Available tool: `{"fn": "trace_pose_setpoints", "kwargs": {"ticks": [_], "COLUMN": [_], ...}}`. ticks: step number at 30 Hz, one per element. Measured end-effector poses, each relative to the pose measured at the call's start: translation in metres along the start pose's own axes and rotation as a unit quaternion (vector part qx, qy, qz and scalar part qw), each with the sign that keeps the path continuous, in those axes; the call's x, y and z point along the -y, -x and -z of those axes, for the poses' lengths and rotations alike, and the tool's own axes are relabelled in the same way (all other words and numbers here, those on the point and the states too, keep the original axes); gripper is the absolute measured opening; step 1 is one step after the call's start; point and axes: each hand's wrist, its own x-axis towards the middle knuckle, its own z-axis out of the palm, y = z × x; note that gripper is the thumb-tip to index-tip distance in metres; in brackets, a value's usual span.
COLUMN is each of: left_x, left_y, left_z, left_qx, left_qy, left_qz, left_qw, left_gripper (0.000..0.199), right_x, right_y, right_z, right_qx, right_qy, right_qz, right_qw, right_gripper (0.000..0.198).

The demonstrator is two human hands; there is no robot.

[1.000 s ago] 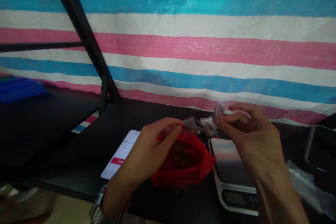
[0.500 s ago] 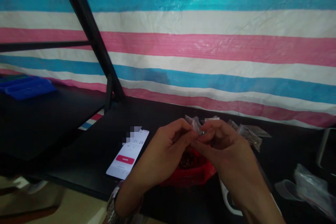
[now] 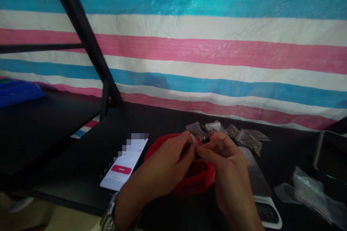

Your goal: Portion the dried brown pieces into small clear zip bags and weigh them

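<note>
The left hand (image 3: 176,157) and the right hand (image 3: 229,160) both pinch a small clear bag (image 3: 194,140) in their grip — it is over the red bag (image 3: 193,184), between the counter's (image 3: 151,117) front and back edges. The right hand blocks part of the scale (image 3: 257,177). Little filled bags (image 3: 249,141) lie near the back edge; loose plastic bags (image 3: 309,187) lie right of the scale. Over left, the phone (image 3: 116,180) shows "30" — its top is blurred.
</note>
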Motion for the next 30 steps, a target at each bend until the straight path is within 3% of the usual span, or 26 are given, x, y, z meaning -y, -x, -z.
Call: {"fn": "trace_pose_setpoints", "kwargs": {"ticks": [5,10,15,18,24,27,30], "left_x": [0.007,0.004,-0.003,-0.001,0.005,0.007,0.007], "left_y": [-0.003,0.002,0.002,0.0,-0.005,-0.007,-0.007], "left_z": [0.003,0.012,0.011,0.009,0.007,0.004,0.0], "left_qx": [0.003,-0.029,-0.025,-0.022,-0.005,-0.006,-0.012], "left_qy": [0.011,0.048,0.081,0.065,0.037,-0.002,-0.046], "left_qz": [0.002,0.005,-0.006,0.003,0.004,0.003,-0.001], "left_qw": [1.0,0.998,0.996,0.998,0.999,1.0,0.999], "left_gripper": [0.02,0.019,0.023,0.023,0.021,0.02,0.021], "right_x": [-0.009,-0.002,0.007,0.003,-0.001,-0.002,-0.004], "right_y": [0.003,-0.006,-0.005,-0.001,-0.001,-0.002,-0.004], "right_z": [-0.006,0.009,0.013,0.009,0.009,0.009,0.011], "right_qx": [-0.036,-0.116,0.052,0.107,0.102,0.079,0.007], "right_qy": [0.072,0.133,0.209,0.246,0.348,0.356,0.344], "right_qz": [0.094,0.192,0.158,0.14,0.216,0.22,0.238], "right_qw": [0.992,0.965,0.964,0.953,0.907,0.905,0.908], "right_gripper": [0.028,0.023,0.022,0.019,0.025,0.019,0.012]}}
